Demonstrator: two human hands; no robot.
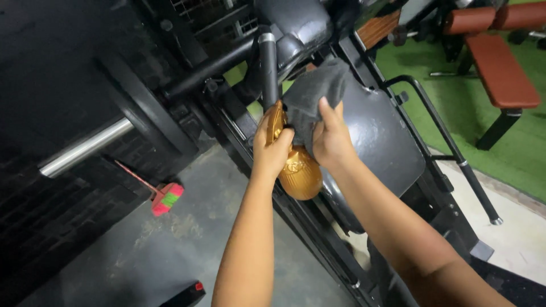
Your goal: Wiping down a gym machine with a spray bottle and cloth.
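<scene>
Item: gold spray bottle (300, 173), rounded body, held at centre of view. The left hand (272, 149) is closed around its neck and trigger head, fingers wrapped; the body hangs below the fist, in front of the black machine frame.

Item: dark grey cloth (314, 96), crumpled. The right hand (331, 138) is closed on its lower part, thumb and fingers pinching the fabric. The cloth rises above both hands and lies against the black handle bar (268, 71) and the upper edge of the seat pad. The two hands are just beside each other, the cloth touching the bottle's head.

Item: black padded seat (381, 139), glossy, right of the hands, mounted on the gym machine.

Item: black side rail (449, 145) with chrome collars, sloping down to the right of the seat.

Item: chrome bar sleeve (85, 148) with black weight plate (151, 108), left of view.

Item: broom (165, 198) with pink and green bristles, lying on the grey concrete floor (170, 244), lower left.

Item: red-brown padded bench (500, 68), far right, standing on green turf (523, 153).
</scene>
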